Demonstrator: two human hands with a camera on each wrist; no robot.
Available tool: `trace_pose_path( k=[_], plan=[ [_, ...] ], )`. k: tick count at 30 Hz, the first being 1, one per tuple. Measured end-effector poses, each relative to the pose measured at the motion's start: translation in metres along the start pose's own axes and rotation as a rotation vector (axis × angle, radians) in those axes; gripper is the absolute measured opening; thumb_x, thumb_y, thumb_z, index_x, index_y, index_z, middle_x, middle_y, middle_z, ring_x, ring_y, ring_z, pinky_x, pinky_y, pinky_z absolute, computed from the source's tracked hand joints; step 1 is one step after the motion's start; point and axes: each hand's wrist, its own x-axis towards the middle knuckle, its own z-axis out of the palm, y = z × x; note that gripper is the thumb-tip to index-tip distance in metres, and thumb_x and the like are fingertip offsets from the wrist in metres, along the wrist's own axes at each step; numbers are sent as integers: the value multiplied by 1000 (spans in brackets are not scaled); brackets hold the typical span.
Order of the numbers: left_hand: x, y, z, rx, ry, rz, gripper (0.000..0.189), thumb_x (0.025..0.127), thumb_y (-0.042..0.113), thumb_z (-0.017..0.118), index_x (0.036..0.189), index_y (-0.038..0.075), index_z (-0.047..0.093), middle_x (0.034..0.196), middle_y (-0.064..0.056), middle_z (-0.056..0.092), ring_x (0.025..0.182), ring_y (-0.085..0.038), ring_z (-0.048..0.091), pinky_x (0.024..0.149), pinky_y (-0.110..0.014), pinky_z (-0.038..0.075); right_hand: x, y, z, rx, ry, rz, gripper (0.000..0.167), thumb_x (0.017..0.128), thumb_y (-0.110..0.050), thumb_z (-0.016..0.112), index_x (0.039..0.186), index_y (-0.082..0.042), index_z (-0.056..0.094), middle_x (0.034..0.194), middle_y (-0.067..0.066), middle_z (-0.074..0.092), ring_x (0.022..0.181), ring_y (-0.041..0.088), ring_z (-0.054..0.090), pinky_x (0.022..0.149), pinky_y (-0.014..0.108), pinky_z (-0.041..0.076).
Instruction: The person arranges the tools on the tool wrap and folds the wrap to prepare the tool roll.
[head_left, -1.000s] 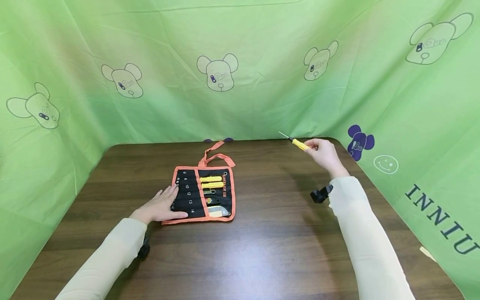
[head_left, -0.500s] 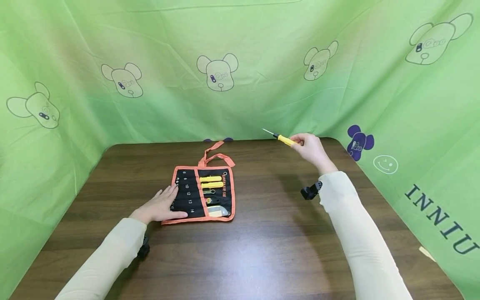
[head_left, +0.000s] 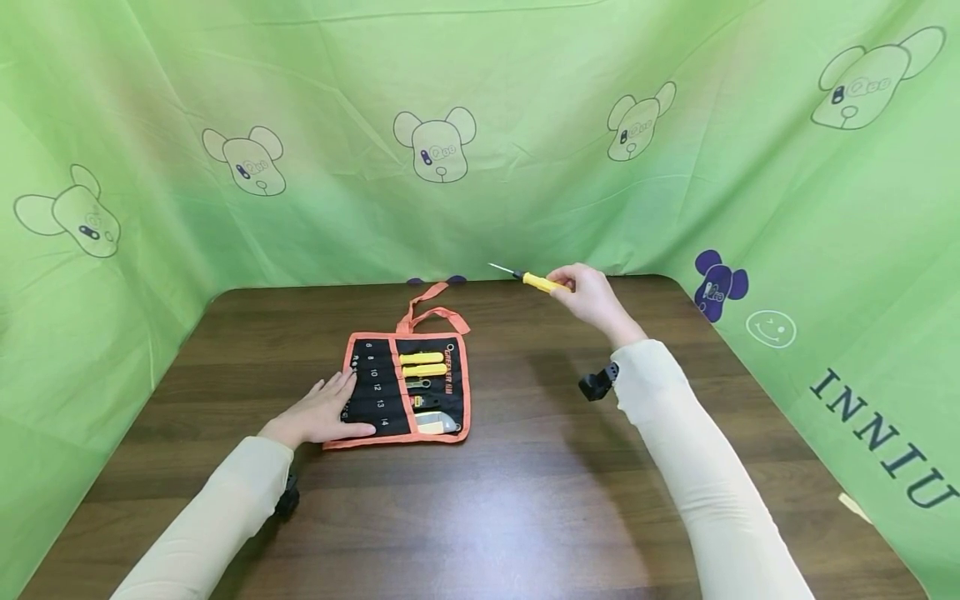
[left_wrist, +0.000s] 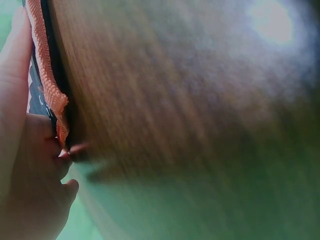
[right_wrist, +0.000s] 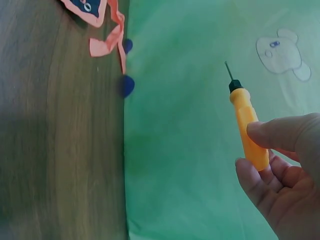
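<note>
My right hand (head_left: 588, 296) holds a yellow-handled screwdriver (head_left: 542, 282) in the air over the back right of the table, its thin shaft pointing left and slightly up. In the right wrist view the thumb and fingers pinch the yellow handle (right_wrist: 245, 117). A black tool pouch (head_left: 381, 396) with orange edging lies unrolled at centre left. Across its left side rests my left hand (head_left: 324, 410), fingers spread flat. Two yellow handles (head_left: 424, 370), a small wrench (head_left: 418, 384) and a knife with a pale handle (head_left: 435, 423) sit in its pockets.
Orange ties (head_left: 435, 315) trail from the pouch's far edge. The brown wooden table (head_left: 480, 517) ends at the back against a green curtain (head_left: 525, 192) printed with bear faces. A wrist camera (head_left: 598, 383) hangs below the right sleeve.
My right hand has carried the screwdriver leftward, toward the pouch's side of the table. My left hand and the pouch have stayed in place.
</note>
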Motion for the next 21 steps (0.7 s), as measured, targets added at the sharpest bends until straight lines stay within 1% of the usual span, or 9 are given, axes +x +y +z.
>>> trace_pose_path(
  k=[10, 16, 21],
  plan=[
    [-2, 2, -2, -5, -10, -4, 106, 79, 68, 50, 143, -8, 14, 149, -25, 9, 136, -37, 7, 107, -52, 8, 7, -15, 18, 26, -37, -44, 18, 84, -2, 62, 100, 5, 66, 89, 15, 58, 79, 26, 51, 70, 36, 42],
    [-3, 3, -2, -5, -12, -6, 105, 79, 67, 51, 143, -8, 15, 149, -25, 9, 136, -36, 7, 107, -52, 8, 10, -26, 29, 38, -74, -67, 18, 83, -1, 62, 100, 4, 66, 89, 14, 58, 80, 27, 51, 70, 36, 41],
    [-2, 1, -2, -5, -14, -10, 105, 79, 67, 51, 144, -7, 14, 150, -23, 7, 137, -35, 6, 107, -52, 7, 12, -33, 39, 39, -99, -92, 18, 83, -1, 62, 99, 4, 66, 90, 14, 59, 80, 26, 52, 71, 36, 42]
  ],
)
